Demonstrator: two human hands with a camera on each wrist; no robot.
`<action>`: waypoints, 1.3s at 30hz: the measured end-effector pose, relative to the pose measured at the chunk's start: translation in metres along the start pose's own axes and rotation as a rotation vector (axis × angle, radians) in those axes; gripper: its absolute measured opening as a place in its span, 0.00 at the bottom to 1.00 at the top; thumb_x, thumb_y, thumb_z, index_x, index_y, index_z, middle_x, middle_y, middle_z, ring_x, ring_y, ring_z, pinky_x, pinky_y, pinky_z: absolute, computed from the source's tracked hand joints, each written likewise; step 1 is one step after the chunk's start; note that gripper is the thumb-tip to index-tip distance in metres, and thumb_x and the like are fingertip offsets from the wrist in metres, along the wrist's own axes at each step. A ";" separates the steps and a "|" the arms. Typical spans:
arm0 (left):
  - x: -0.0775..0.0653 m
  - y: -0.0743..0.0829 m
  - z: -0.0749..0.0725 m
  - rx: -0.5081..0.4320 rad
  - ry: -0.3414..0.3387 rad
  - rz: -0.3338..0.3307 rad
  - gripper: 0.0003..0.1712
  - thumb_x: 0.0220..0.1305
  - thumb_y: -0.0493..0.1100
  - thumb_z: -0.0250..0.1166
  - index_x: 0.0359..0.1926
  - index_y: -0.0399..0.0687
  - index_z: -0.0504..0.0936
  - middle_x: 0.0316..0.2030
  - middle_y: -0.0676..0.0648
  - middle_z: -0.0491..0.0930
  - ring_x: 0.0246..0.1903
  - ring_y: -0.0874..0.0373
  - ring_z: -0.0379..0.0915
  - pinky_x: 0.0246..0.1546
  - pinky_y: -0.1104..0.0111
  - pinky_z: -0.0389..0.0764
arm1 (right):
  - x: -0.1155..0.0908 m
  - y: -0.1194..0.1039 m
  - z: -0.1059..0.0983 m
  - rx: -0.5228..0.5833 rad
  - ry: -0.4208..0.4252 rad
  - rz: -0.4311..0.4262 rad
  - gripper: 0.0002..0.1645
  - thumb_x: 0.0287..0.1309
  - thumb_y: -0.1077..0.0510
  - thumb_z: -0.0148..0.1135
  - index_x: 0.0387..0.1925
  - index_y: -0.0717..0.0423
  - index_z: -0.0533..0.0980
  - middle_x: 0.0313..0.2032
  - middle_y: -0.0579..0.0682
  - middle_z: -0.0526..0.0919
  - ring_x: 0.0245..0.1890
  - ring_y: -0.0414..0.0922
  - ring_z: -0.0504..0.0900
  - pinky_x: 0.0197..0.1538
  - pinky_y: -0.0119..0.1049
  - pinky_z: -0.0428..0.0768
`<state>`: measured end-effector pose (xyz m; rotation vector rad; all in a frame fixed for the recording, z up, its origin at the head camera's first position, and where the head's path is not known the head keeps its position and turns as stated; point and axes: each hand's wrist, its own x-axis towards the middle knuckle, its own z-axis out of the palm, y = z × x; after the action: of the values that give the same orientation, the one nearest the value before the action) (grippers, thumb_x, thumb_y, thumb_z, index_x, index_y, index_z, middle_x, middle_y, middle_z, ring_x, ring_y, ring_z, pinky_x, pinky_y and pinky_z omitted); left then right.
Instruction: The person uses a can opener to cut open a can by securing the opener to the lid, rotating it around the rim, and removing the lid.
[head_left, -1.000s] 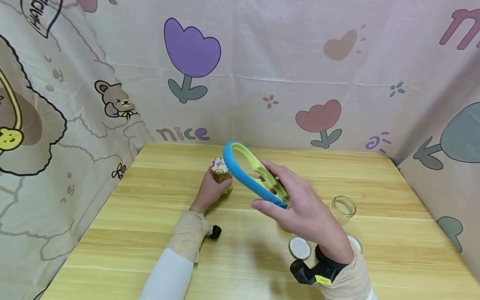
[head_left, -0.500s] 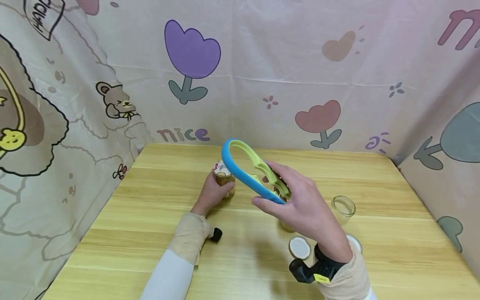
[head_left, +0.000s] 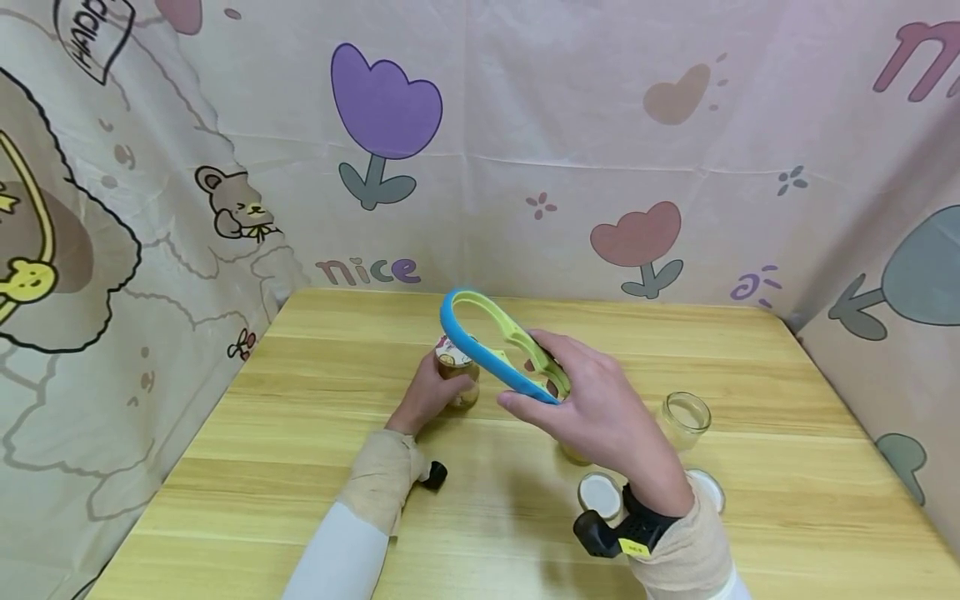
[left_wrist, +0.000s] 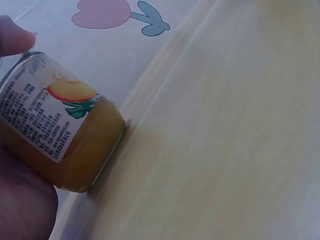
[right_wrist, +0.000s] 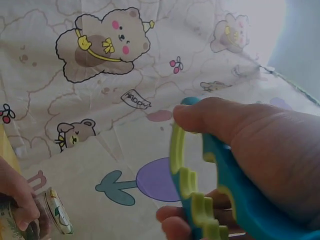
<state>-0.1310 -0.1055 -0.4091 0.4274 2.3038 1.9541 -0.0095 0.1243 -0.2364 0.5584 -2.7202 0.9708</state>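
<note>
My left hand (head_left: 427,396) grips a small glass jar (head_left: 467,395) with a patterned lid (head_left: 453,352), left of the table's middle. The left wrist view shows amber contents and a white label with a fruit picture on this jar (left_wrist: 95,140); its base appears to touch the table. In my right hand (head_left: 603,412) is a blue and lime-green jar opener (head_left: 480,354), a loop with stepped inner teeth. I hold it in the air, its rounded end close to the jar's lid in the head view. Thumb and fingers grasp the opener (right_wrist: 177,150) on both sides.
An open glass jar (head_left: 687,421) stands on the wooden table (head_left: 795,500) at the right. Two loose lids, a near lid (head_left: 600,496) and a partly covered lid (head_left: 708,490), lie close by. Another jar (head_left: 574,454) is mostly hidden beneath my right hand. Printed cloth hangs behind.
My left hand has brought the jar a little nearer and to the right. The right hand and jar opener have shifted slightly left, staying in the same grasp.
</note>
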 end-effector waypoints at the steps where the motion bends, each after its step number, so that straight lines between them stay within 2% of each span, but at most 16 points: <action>1: -0.001 0.000 0.001 -0.008 -0.006 0.013 0.32 0.55 0.35 0.65 0.63 0.45 0.69 0.55 0.40 0.77 0.51 0.52 0.73 0.62 0.58 0.72 | 0.000 0.000 0.001 -0.006 -0.011 -0.001 0.36 0.50 0.32 0.70 0.59 0.38 0.73 0.35 0.39 0.79 0.34 0.40 0.76 0.35 0.32 0.74; 9: -0.005 0.000 0.003 -0.008 -0.055 0.071 0.31 0.57 0.34 0.66 0.62 0.40 0.68 0.55 0.38 0.77 0.49 0.57 0.74 0.61 0.64 0.73 | 0.004 0.002 0.009 -0.042 -0.112 0.020 0.37 0.51 0.32 0.69 0.59 0.40 0.73 0.40 0.39 0.82 0.35 0.40 0.77 0.38 0.33 0.75; 13: -0.006 0.001 0.005 -0.036 -0.086 0.102 0.34 0.57 0.32 0.65 0.64 0.39 0.64 0.56 0.35 0.76 0.51 0.57 0.74 0.60 0.68 0.75 | 0.003 0.001 0.012 -0.091 -0.118 0.019 0.39 0.50 0.31 0.69 0.59 0.44 0.74 0.40 0.39 0.81 0.34 0.39 0.77 0.36 0.31 0.75; 18: -0.006 0.002 0.007 -0.074 -0.116 0.138 0.33 0.60 0.33 0.65 0.64 0.38 0.64 0.55 0.33 0.76 0.52 0.57 0.74 0.56 0.73 0.76 | 0.001 -0.002 0.015 -0.135 -0.108 0.020 0.40 0.48 0.27 0.67 0.58 0.44 0.75 0.38 0.39 0.81 0.33 0.38 0.76 0.32 0.31 0.73; 24: -0.006 0.000 0.008 -0.131 -0.176 0.187 0.30 0.59 0.33 0.64 0.62 0.33 0.65 0.53 0.26 0.74 0.51 0.49 0.75 0.54 0.74 0.78 | 0.001 -0.003 0.022 -0.184 -0.109 0.053 0.48 0.47 0.24 0.65 0.62 0.48 0.73 0.51 0.46 0.83 0.43 0.43 0.81 0.40 0.38 0.79; 28: -0.008 0.000 0.009 -0.148 -0.198 0.215 0.28 0.59 0.33 0.63 0.59 0.32 0.67 0.50 0.25 0.74 0.48 0.54 0.76 0.53 0.73 0.78 | 0.001 -0.003 0.026 -0.215 -0.116 0.071 0.51 0.47 0.24 0.65 0.65 0.51 0.71 0.57 0.50 0.81 0.49 0.47 0.83 0.44 0.43 0.83; 32: -0.011 0.001 0.011 -0.141 -0.217 0.244 0.26 0.60 0.34 0.63 0.57 0.26 0.68 0.48 0.24 0.75 0.46 0.61 0.76 0.51 0.73 0.79 | 0.002 -0.002 0.029 -0.242 -0.121 0.071 0.52 0.48 0.25 0.65 0.66 0.52 0.70 0.57 0.53 0.81 0.48 0.49 0.84 0.44 0.46 0.83; 36: -0.011 0.001 0.014 -0.149 -0.237 0.265 0.25 0.60 0.35 0.63 0.56 0.24 0.69 0.48 0.22 0.75 0.45 0.63 0.77 0.50 0.73 0.79 | 0.002 0.000 0.031 -0.270 -0.126 0.068 0.53 0.48 0.24 0.65 0.66 0.53 0.69 0.56 0.54 0.81 0.46 0.50 0.85 0.43 0.47 0.83; 39: -0.011 0.000 0.016 -0.150 -0.239 0.272 0.25 0.58 0.35 0.63 0.55 0.26 0.71 0.47 0.23 0.75 0.45 0.62 0.77 0.50 0.73 0.79 | 0.002 0.000 0.032 -0.283 -0.128 0.064 0.53 0.48 0.24 0.65 0.66 0.54 0.69 0.56 0.54 0.81 0.47 0.51 0.84 0.43 0.47 0.83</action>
<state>-0.1160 -0.0932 -0.4129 0.9454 2.0237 2.0410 -0.0136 0.1037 -0.2602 0.4986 -2.9346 0.5642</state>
